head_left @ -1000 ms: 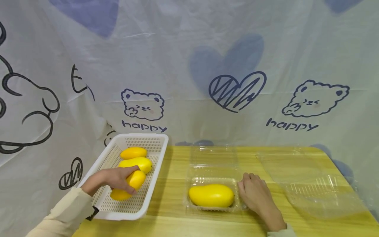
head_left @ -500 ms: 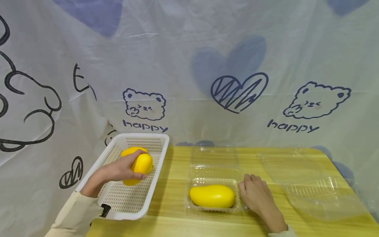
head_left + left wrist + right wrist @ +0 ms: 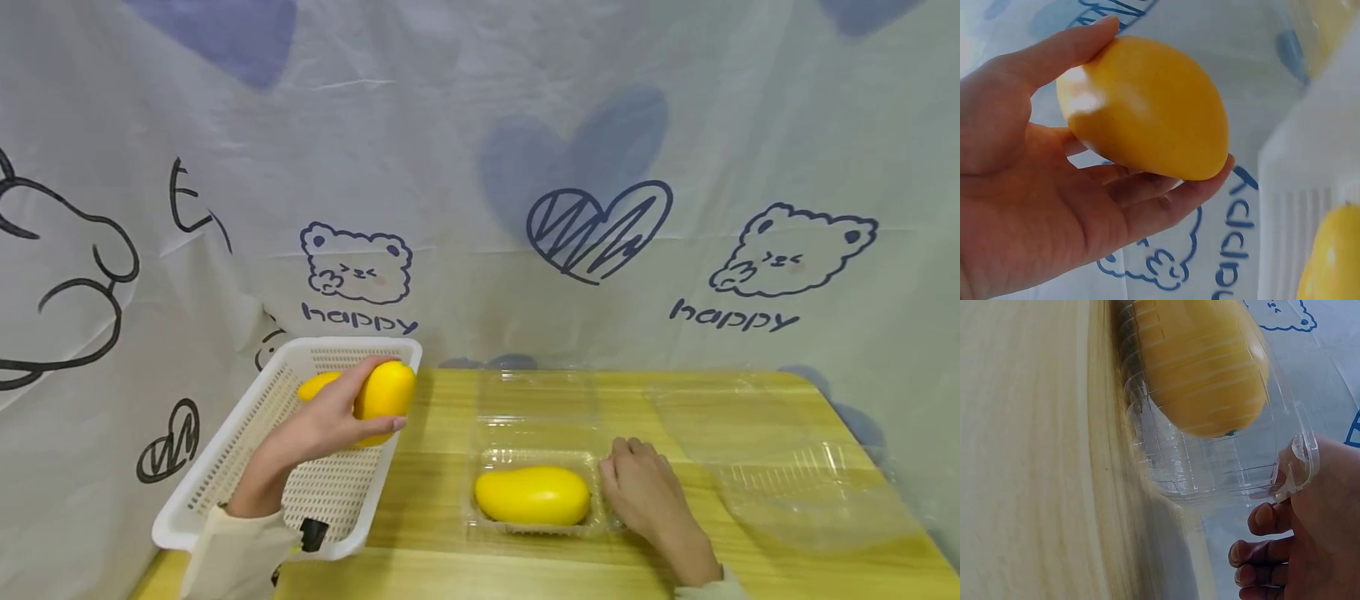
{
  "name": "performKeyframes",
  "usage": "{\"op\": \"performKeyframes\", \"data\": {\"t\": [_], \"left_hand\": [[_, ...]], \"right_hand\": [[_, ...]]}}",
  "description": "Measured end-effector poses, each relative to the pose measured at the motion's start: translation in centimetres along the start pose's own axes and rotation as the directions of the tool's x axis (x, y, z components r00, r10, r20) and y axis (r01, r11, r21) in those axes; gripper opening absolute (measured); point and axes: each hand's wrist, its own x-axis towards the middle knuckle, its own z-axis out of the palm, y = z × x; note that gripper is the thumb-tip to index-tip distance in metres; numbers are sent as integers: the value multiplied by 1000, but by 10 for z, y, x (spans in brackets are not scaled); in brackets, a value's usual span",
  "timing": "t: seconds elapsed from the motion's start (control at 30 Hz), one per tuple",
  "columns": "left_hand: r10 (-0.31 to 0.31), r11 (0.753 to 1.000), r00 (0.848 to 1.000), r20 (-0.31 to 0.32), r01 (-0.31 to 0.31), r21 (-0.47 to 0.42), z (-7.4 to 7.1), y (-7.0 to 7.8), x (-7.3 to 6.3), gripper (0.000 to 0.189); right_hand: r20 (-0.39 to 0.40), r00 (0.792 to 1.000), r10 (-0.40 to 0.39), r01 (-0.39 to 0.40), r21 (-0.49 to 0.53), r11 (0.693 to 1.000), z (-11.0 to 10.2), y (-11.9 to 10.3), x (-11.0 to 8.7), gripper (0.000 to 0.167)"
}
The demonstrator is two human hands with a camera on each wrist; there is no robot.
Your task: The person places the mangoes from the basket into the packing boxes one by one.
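Observation:
In the head view my left hand (image 3: 330, 425) grips a yellow mango (image 3: 388, 392), raised over the right rim of a white perforated basket (image 3: 322, 500). The left wrist view shows thumb and fingers around this mango (image 3: 1147, 112). Another mango (image 3: 317, 386) lies in the basket, partly covered by the hand. A second yellow mango (image 3: 532, 496) rests inside a clear hinged plastic container (image 3: 536, 450), whose lid is folded back. My right hand (image 3: 648, 492) is at that container's right edge; in the right wrist view its thumb and curled index finger pinch the rim corner (image 3: 1300, 450).
Another clear plastic container (image 3: 810, 475) stands open on the right of the wooden table (image 3: 427, 517). A white cloth (image 3: 450, 167) with printed hearts and bears hangs behind the table and along its left side.
My left hand has lifted the mango from the front of the basket and carried it up and right to the basket's rim. The right hand stays at the container's edge.

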Motion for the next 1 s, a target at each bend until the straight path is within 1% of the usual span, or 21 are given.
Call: {"op": "performKeyframes", "data": {"t": [0.2,0.33,0.53,0.63,0.77,0.9,1.0], "left_hand": [[29,996,999,-24,-31,-81,14,13,0,77],[42,996,998,-46,-45,-80,26,18,4,80],[64,996,995,-78,-68,-51,43,24,16,82],[80,994,993,-89,-86,-70,50,28,22,82],[83,987,990,-112,-97,-129,59,36,24,83],[80,973,990,-114,-103,-207,68,41,23,84],[77,964,990,-115,-103,-245,76,43,25,84]], "right_hand": [[-39,999,-13,12,-25,1000,1,-1,1,23],[-59,998,-21,18,-40,999,2,1,1,23],[-54,998,-18,15,-41,999,2,1,2,23],[-57,998,-15,12,-40,999,2,1,2,22],[-63,998,-13,10,-44,999,3,1,2,22],[-70,997,-19,16,-50,999,4,1,1,21],[-67,998,-17,13,-48,999,4,0,1,22]]}}
